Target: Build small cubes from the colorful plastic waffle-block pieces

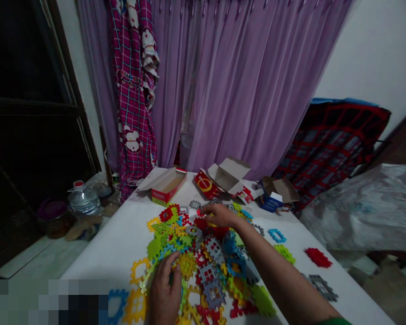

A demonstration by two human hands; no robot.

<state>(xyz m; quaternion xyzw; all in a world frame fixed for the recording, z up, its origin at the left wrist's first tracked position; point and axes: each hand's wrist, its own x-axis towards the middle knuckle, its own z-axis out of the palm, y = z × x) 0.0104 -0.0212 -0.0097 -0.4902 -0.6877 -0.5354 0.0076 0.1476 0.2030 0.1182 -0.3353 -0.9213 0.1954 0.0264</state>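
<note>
A heap of coloured plastic interlocking tiles (203, 264) in red, yellow, green, blue and grey covers the middle of a white table (122, 234). My left hand (165, 289) rests palm down on the near side of the heap, fingers curled over a yellow tile. My right hand (219, 215) reaches to the far side of the heap, fingers bent onto the red and yellow pieces there. Whether it grips one is hidden.
Open cardboard boxes stand at the table's far edge: a red and yellow one (165, 186), a red one with white flaps (219, 178), a blue one (274, 196). Loose tiles lie at right, red (318, 257) and grey (323, 288). Purple curtains hang behind. A water jug (84, 198) sits at left.
</note>
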